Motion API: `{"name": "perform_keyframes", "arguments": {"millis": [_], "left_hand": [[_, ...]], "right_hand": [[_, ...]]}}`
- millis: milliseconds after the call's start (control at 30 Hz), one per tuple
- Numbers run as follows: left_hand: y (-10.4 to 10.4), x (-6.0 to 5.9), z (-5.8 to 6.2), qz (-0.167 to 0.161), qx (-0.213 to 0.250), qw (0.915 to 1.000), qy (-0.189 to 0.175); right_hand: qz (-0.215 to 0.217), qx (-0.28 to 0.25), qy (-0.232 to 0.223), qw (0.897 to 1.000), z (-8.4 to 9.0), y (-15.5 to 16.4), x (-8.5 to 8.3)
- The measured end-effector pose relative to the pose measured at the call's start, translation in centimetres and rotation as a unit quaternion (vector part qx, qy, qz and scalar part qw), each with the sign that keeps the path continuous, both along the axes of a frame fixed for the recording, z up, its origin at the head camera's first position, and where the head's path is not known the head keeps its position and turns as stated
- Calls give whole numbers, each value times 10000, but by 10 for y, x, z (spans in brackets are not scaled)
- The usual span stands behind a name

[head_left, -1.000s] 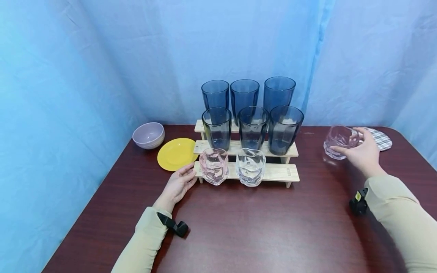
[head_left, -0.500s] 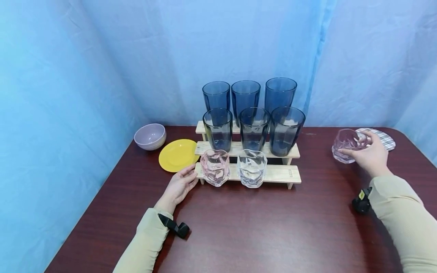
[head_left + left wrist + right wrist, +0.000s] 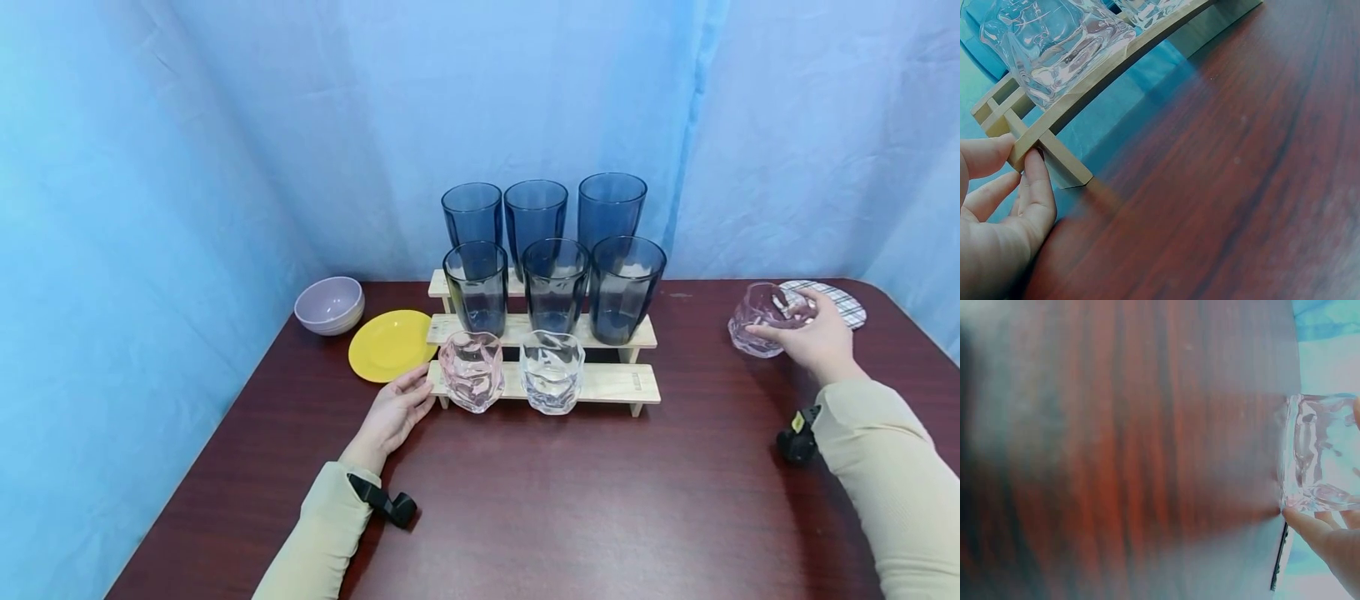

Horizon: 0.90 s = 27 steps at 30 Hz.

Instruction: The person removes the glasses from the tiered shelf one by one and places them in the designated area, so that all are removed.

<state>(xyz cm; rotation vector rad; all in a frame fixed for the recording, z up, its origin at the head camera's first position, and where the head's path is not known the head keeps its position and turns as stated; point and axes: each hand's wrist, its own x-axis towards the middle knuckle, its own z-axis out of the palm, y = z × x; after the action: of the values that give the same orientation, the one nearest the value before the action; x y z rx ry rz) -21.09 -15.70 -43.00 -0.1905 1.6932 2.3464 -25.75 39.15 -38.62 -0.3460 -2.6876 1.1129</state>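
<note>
I have my right hand [image 3: 813,340] curled around the pink glass [image 3: 759,320] at the table's [image 3: 570,500] right side, left hand [image 3: 393,412] flat against the wooden rack [image 3: 615,382], so next I'd carry it carefully toward that rack's free spot.
</note>
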Motion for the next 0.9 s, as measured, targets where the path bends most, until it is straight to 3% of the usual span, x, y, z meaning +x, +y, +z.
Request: {"name": "perform_keyframes", "arguments": {"millis": [500, 900], "left_hand": [[0, 3, 0, -39, 103, 9999, 99], [0, 1, 1, -15, 136, 9999, 79]], "right_hand": [[388, 70, -214, 9990, 0, 6, 4], [314, 118, -301, 9990, 2, 10, 3]]}}
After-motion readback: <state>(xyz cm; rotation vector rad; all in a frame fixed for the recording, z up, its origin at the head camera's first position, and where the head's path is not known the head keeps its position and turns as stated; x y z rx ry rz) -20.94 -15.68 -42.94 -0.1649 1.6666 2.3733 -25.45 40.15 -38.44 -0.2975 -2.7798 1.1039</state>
